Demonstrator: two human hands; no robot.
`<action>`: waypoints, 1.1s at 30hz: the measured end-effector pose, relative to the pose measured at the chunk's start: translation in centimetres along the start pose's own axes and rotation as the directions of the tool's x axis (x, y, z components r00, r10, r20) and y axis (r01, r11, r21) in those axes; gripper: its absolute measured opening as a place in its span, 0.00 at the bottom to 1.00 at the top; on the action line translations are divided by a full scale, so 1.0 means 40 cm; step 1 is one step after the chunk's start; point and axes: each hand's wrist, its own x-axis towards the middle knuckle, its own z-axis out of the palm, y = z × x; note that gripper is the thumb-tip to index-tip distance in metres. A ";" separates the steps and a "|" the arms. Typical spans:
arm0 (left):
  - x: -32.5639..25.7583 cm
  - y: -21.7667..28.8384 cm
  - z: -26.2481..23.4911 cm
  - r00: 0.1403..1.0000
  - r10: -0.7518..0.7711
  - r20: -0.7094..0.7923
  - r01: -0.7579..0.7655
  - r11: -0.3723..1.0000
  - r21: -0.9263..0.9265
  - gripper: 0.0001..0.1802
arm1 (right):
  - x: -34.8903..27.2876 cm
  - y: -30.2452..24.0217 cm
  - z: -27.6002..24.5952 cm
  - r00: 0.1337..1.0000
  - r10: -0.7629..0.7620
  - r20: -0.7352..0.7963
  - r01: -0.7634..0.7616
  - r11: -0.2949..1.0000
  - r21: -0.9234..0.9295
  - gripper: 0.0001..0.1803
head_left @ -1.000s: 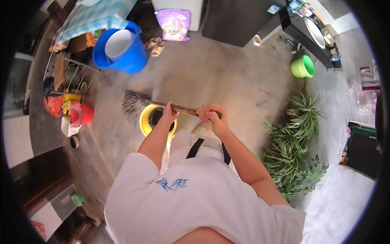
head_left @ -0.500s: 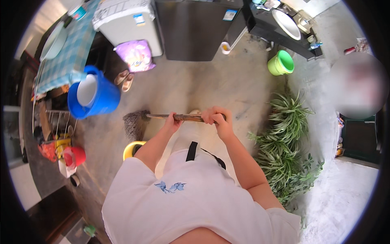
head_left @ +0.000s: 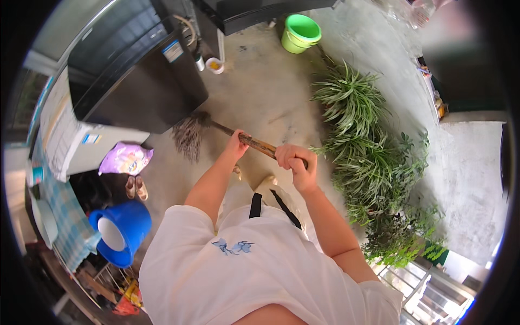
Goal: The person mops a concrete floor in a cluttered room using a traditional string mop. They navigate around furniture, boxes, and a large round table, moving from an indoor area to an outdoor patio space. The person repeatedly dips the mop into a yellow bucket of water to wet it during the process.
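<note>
A mop (head_left: 262, 147) with a wooden handle slants across in front of me. My left hand (head_left: 236, 145) is wrapped round the middle of the handle. Closer to the handle's end, my right hand (head_left: 295, 161) grips it with closed fingers. The grey string mop head (head_left: 187, 140) hangs at the far left end, over the concrete floor beside the black cabinet-like appliance (head_left: 146, 81). Whether the strings touch the floor I cannot tell.
Long-leaved plants (head_left: 357, 141) line the right side. A green bucket (head_left: 300, 33) stands ahead, and a small white cup (head_left: 214, 66) sits by the appliance. To the left are a purple bag (head_left: 126, 158), a pair of shoes (head_left: 136, 187) and a blue bucket (head_left: 132, 227).
My view has turned to the right, so the appliance, bag and blue bucket have shifted left and down. The mop handle now tilts more, its head end farther away. Both hands keep their grip.
</note>
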 end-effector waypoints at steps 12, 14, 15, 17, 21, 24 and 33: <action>0.272 -0.355 0.441 0.971 -0.240 0.007 0.239 0.967 0.093 0.07 | 0.050 -0.113 -0.565 0.920 -0.151 -0.362 0.171 0.985 0.022 0.07; 0.327 -0.399 0.468 0.954 -0.297 0.039 0.289 0.947 0.137 0.08 | 0.040 -0.109 -0.632 0.912 -0.197 -0.359 0.206 0.978 -0.014 0.07; 0.354 -0.410 0.496 0.946 -0.322 0.025 0.311 0.930 0.197 0.08 | 0.030 -0.095 -0.665 0.906 -0.207 -0.368 0.211 0.977 -0.030 0.06; 0.405 -0.419 0.539 0.939 -0.343 0.025 0.319 0.895 0.311 0.08 | 0.021 -0.063 -0.697 0.881 -0.217 -0.421 0.181 0.976 -0.123 0.06; 0.580 -0.412 0.555 0.929 -0.366 -0.051 0.352 0.836 0.421 0.09 | -0.001 0.020 -0.752 0.892 -0.148 -0.426 -0.058 0.899 -0.435 0.13; 0.719 -0.377 0.559 0.936 -0.339 -0.092 0.337 0.796 0.502 0.10 | 0.018 0.068 -0.785 0.858 0.210 -0.468 -0.418 0.815 -0.401 0.17; 1.105 -0.138 0.612 0.934 -0.233 -0.271 0.355 0.690 0.630 0.08 | 0.370 0.362 -0.814 0.400 0.688 -0.605 -0.907 0.391 -0.155 0.29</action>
